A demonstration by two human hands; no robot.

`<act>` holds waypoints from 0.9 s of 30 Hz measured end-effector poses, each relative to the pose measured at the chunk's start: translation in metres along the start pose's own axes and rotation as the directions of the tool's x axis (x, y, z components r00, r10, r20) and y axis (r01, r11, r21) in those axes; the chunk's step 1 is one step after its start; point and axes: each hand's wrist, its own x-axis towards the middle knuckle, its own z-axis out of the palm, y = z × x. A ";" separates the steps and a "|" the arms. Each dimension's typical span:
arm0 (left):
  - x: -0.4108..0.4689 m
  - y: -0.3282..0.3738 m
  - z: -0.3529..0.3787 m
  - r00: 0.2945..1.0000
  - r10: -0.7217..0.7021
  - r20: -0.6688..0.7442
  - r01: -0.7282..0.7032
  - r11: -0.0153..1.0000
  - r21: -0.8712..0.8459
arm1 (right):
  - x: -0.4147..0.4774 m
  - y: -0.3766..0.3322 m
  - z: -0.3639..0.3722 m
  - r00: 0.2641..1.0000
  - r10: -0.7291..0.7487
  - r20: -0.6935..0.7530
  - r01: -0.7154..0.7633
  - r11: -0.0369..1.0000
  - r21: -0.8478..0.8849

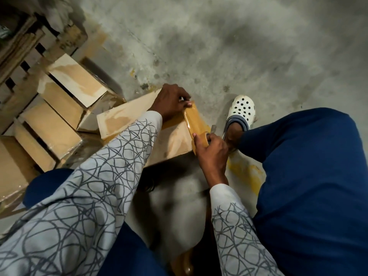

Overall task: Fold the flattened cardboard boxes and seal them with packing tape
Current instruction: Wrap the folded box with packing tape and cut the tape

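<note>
You are at the sealing step. The box [172, 143] sits on the floor [219, 46] between your legs. Your left grip [171, 102] curls over the box's far edge and holds the end of the tape [194, 118] there, though it is hard to tell whether it pinches or only presses. Your right grip [212, 150] clasps the roll [200, 140] at the near corner, with the strip stretched between the two. Next, I judge, you need to lower the strip onto the seam, rub it flat and cut it past the near edge.
</note>
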 end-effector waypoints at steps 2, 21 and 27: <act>0.004 -0.005 0.015 1.000 0.016 0.025 -0.019 0.991 0.132 | 0.004 0.001 0.002 1.000 0.012 -0.002 -0.012 1.000 -0.027; 0.029 0.003 0.004 0.981 -0.164 0.105 0.149 0.979 0.137 | 0.016 -0.001 0.008 0.997 0.077 0.029 -0.075 0.994 -0.081; 0.019 0.004 0.019 0.987 -0.127 0.093 0.119 0.989 0.089 | 0.014 -0.002 0.002 0.990 0.141 0.022 -0.139 0.987 -0.086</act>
